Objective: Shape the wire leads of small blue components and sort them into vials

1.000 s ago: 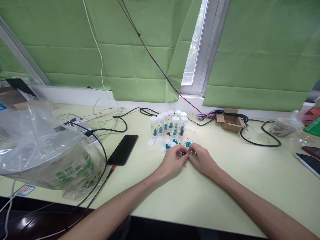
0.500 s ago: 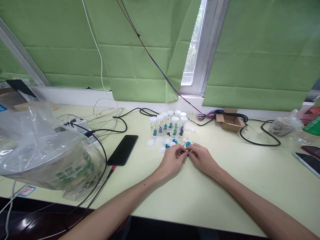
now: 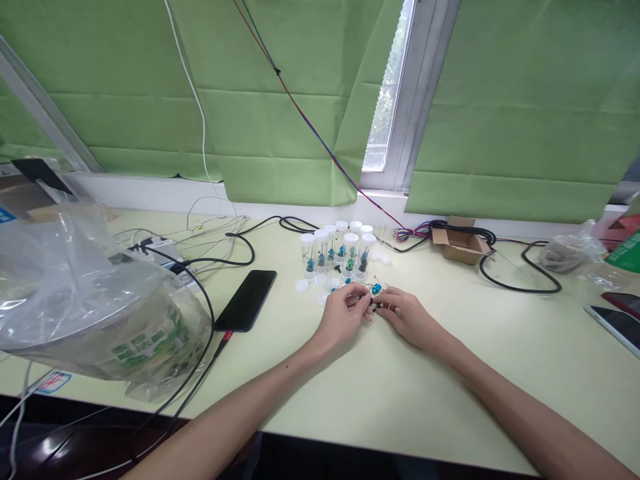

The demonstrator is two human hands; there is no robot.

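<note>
My left hand (image 3: 347,312) is closed in a pinch on a small dark part (image 3: 371,302) at the middle of the table. Fingertips of my right hand (image 3: 406,316) close on the same spot from the other side; the part is too small to name. Just beyond the fingers lies a blue electronic component with thin wire leads (image 3: 377,289). Behind my hands stand several clear tubes with white caps (image 3: 351,257), holding blue, green and dark pieces with leads. Loose white caps (image 3: 302,285) lie around them, some partly hidden by my left hand.
A black phone (image 3: 246,300) lies to the left, a red-tipped cable at its lower end. Further left sits a bulky plastic bag (image 3: 95,300) among cables. An open cardboard box (image 3: 461,247) and black cables (image 3: 537,288) are at the back right; another phone (image 3: 617,327) lies far right.
My left hand has shifted slightly, covering more of the loose caps and blue pieces behind it. My right fingers have spread a little around the small dark part. The tubes have not moved.
</note>
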